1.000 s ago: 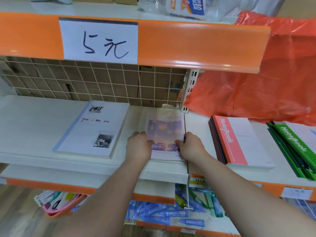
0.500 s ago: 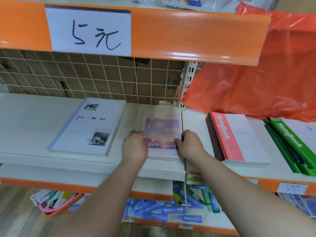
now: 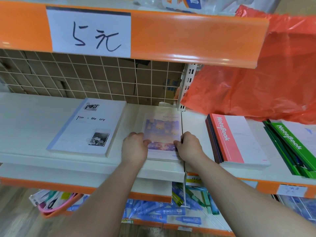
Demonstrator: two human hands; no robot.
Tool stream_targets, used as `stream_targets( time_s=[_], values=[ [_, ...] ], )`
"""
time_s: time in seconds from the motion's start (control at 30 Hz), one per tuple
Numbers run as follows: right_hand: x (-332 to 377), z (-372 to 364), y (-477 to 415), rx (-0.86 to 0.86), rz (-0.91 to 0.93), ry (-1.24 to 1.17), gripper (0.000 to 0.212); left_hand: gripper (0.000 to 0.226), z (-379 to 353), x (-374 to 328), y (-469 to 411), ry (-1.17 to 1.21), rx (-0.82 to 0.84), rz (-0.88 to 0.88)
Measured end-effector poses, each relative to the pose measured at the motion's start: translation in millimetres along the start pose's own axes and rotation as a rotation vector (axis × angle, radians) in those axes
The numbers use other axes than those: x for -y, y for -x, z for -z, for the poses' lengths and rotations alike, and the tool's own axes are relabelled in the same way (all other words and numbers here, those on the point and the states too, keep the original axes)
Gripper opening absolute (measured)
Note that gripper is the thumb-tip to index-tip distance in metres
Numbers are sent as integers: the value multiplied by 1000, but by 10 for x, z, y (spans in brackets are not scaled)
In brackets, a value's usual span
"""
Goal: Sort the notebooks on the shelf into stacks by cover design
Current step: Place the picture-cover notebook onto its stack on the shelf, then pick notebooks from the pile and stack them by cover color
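Note:
A stack of notebooks with a purple sky picture (image 3: 162, 130) lies in the middle of the white shelf (image 3: 30, 120). My left hand (image 3: 134, 147) grips its left edge and my right hand (image 3: 189, 146) grips its right edge, thumbs on the cover. To the left lies a white "Time & Memory" notebook stack (image 3: 89, 127). To the right sit a red "Notebook" stack (image 3: 237, 141) and a green "Notebook" stack (image 3: 294, 147).
A wire grid (image 3: 85, 76) backs the shelf. An orange shelf rail with a paper price sign (image 3: 89, 31) hangs overhead. A red plastic bag (image 3: 256, 82) bulges at the right. Blue pens (image 3: 162, 211) and a pink basket (image 3: 51, 206) fill the shelf below.
Both hands stay on the purple stack's edges. The view has shifted a little; the stack looks squared up.

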State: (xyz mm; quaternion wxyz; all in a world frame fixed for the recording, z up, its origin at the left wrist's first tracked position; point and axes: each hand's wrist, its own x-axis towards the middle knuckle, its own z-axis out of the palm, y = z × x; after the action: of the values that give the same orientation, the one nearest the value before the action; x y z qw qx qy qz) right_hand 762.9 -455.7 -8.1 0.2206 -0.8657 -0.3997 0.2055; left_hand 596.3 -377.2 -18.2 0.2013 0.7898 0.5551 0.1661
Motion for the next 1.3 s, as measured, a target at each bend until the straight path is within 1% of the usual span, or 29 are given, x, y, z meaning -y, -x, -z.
stream_targets(
  time_s=[0.17,0.23,0.3,0.4,0.47,0.5,0.57,0.67,0.77,0.9,1.07,1.17,1.3],
  values=[
    [6,12,-6,24,16,44,27,26,20,-19,-12,-54,31,3],
    [19,60,12,17,48,89,27,26,65,-118,-9,-119,23,-39],
    [40,137,50,-36,146,157,25,30,132,-294,-6,-151,-5,-124],
    [49,306,103,-87,392,257,25,40,211,-605,-22,-245,-26,-292],
    [16,445,111,-63,514,355,32,49,227,-802,-27,-325,25,-336],
    [-20,515,120,-51,534,410,37,54,229,-893,-17,-352,59,-337],
    [-144,656,150,-38,518,498,46,61,189,-1066,22,-409,100,-358],
    [-415,868,203,-12,450,544,51,61,80,-1324,140,-445,109,-423],
    [-724,1103,271,-14,385,514,51,63,-75,-1617,280,-467,114,-463],
    [-1191,1399,327,-28,332,480,53,67,-303,-2087,484,-422,152,-467],
    [-1845,1816,310,-2,291,446,53,65,-671,-2690,748,-473,165,-489],
    [-2249,2060,257,1,280,443,53,63,-858,-3036,898,-493,174,-486],
    [-2685,2279,215,24,256,450,47,64,-1080,-3349,1088,-519,179,-454]
  ],
)
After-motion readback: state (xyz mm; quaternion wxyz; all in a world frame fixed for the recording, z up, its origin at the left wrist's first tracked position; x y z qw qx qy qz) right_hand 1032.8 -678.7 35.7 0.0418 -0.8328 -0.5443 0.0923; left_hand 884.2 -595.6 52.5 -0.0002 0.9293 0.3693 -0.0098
